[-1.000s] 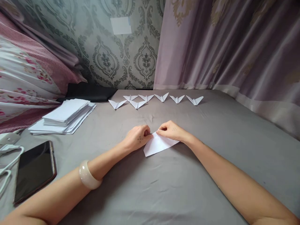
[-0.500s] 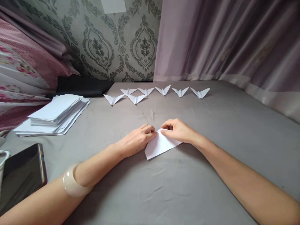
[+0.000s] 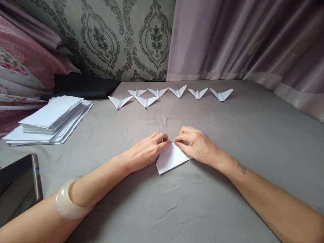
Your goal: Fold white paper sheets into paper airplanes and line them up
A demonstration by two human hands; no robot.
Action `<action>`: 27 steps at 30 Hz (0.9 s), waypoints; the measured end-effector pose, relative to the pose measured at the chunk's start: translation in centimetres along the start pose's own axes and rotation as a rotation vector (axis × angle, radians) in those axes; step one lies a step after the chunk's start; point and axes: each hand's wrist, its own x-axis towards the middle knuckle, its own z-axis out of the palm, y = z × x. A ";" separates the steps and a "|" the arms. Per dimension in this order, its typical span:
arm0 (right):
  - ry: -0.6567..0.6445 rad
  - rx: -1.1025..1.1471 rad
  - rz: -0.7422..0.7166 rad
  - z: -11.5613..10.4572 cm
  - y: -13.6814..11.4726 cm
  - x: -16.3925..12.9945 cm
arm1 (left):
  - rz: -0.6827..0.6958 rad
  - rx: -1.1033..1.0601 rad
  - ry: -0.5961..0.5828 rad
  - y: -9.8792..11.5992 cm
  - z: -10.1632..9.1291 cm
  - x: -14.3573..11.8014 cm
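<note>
A white folded sheet lies flat on the grey cloth, its upper tip pinched between the narrowed fingertips of the left hand and the right hand, with seven paper planes well beyond the fingers and a paper stack far to their left.

Soft, even daylight — faint shadows under the forearms; sharp centre, wide-angle stretch bending the edges.
</note>
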 end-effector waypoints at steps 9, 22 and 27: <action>-0.114 -0.468 -0.183 -0.6 -1.4 -1.0 | -0.033 -0.037 -0.019 -0.3 0.1 0.0; -0.051 -0.579 -0.229 0.2 -1.9 -1.5 | -0.052 -0.158 0.050 -0.4 0.2 0.0; -0.065 -0.499 -0.195 0.0 -1.6 -1.5 | -0.085 -0.214 0.081 -0.4 0.3 0.0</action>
